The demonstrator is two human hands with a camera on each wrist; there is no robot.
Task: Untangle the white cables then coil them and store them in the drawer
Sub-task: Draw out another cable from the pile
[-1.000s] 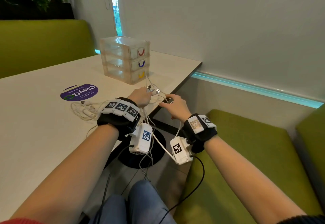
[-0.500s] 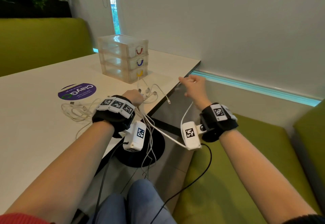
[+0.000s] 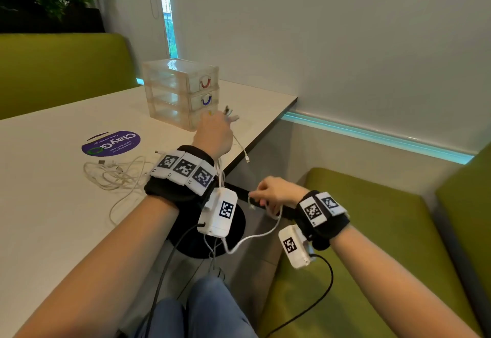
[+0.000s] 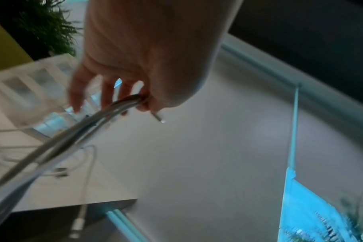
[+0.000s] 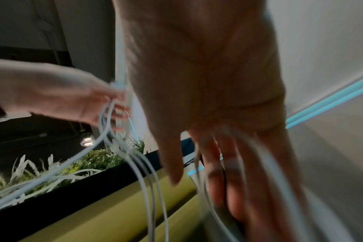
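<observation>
My left hand (image 3: 221,125) is raised above the table just in front of the clear drawer unit (image 3: 172,93). It grips a bunch of white cables (image 4: 72,131), with plug ends sticking out past the fingers. The strands hang down from it past the table edge. Lower and to the right, off the table, my right hand (image 3: 261,195) pinches one white cable (image 3: 252,236) that sags in a loop back toward the left wrist. More tangled white cable (image 3: 114,173) lies loose on the table behind the left wrist. The right wrist view is blurred.
The three-drawer unit has red, blue and yellow handles, and its drawers are closed. A purple round sticker (image 3: 111,142) is on the white table (image 3: 53,231). Green bench seats (image 3: 372,258) lie right and behind, and a black table base (image 3: 239,226) stands below.
My right hand came down from beside the table corner toward my lap, drawing one cable along. The left hand lifted forward toward the drawers with the cable ends.
</observation>
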